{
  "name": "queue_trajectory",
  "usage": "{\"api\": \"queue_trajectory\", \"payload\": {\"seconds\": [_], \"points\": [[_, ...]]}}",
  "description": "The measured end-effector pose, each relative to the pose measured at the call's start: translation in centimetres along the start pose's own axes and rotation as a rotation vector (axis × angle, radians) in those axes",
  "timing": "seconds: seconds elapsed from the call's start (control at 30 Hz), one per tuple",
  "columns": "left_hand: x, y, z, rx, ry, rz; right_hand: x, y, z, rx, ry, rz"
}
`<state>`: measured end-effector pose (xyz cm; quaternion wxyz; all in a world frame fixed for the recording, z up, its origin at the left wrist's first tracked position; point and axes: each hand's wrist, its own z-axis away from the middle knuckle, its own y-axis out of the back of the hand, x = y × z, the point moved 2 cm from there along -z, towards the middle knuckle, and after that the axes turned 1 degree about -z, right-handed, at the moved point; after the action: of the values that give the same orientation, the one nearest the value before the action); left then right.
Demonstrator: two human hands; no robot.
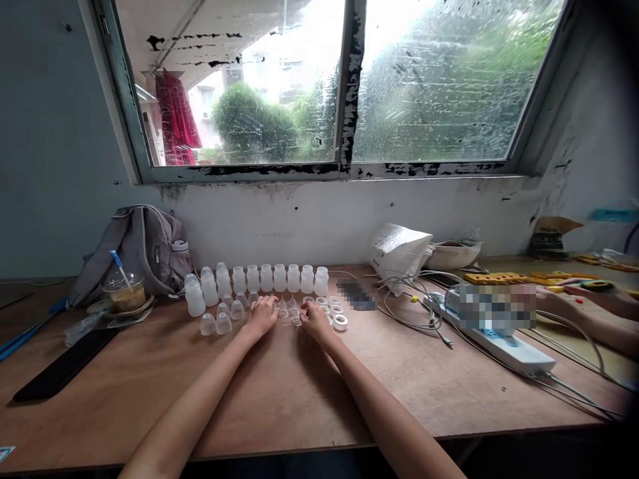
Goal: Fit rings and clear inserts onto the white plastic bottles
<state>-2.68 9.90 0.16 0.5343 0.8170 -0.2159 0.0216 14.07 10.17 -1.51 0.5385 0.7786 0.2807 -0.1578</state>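
Observation:
My left hand (262, 317) rests low over the table with fingers apart, right beside several clear domed bottle caps (223, 323). My right hand (316, 322) has its fingers loosely bent and apart, close to several white bottle collar rings (340, 322), partly covering some. Between the hands several clear bottle nipples (295, 320) stand on the tabletop. Behind them runs a row of frosted baby bottles (266, 278), mostly uncapped; a few at the left end, such as one bottle (194, 295), carry domed tops. What lies under my fingers is hidden.
A grey backpack (144, 243), a drink cup (124, 291) and a black flat case (64, 366) occupy the left. To the right are a silvery bag (399, 253), loose cables (409, 306) and a white power strip (519, 352). Another person's arm (594, 319) shows at far right.

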Motion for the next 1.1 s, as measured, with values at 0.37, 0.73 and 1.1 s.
{"api": "queue_trajectory", "payload": {"seconds": [0.37, 0.73, 1.1], "points": [[0.9, -2.1, 1.8, -0.003, 0.008, 0.073, 1.5, 5.1, -0.3, -0.195, -0.271, 0.291], [0.8, -2.2, 2.2, -0.012, -0.153, 0.085, 1.0, 6.1, 0.4, -0.353, -0.272, 0.317], [1.5, 0.4, 3.0, -0.003, -0.273, 0.128, 1.2, 4.2, 0.3, -0.49, -0.148, 0.091]]}}
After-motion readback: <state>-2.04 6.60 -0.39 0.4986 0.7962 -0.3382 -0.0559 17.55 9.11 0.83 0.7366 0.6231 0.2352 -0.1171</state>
